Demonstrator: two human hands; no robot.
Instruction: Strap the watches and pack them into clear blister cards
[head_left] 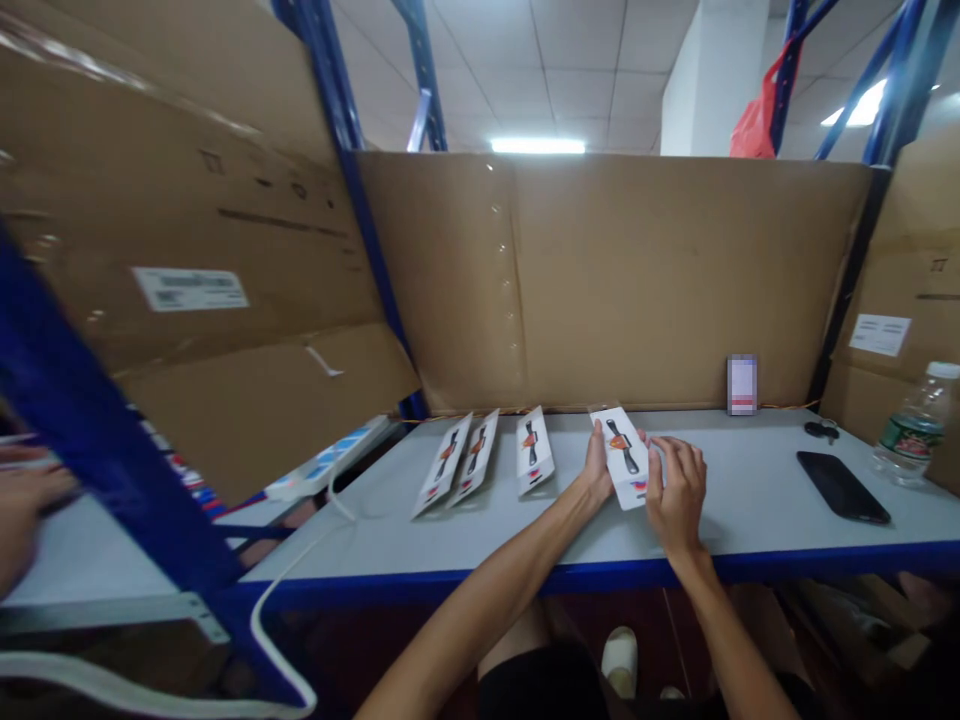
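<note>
A flat white package [621, 440] printed with a dark strap-like item and an orange middle is held tilted above the table. My left hand [598, 465] closes around its left edge, thumb on the front. At the right edge, my right hand [679, 490] has its thumb and curled fingers against the package; part of the grip is hidden. Three similar packages lie to the left: one [534, 452] alone nearest my left hand, then two side by side, a middle one [478, 457] and a leftmost one [444, 468].
The grey table [360, 545] has a blue front edge and cardboard walls [675, 280]. On the right are a black phone [842, 487], a bottle [911, 430], keys [821, 430] and a propped-up screen [742, 385]. A white cable [289, 570] hangs at left, near another person's hand [26, 510].
</note>
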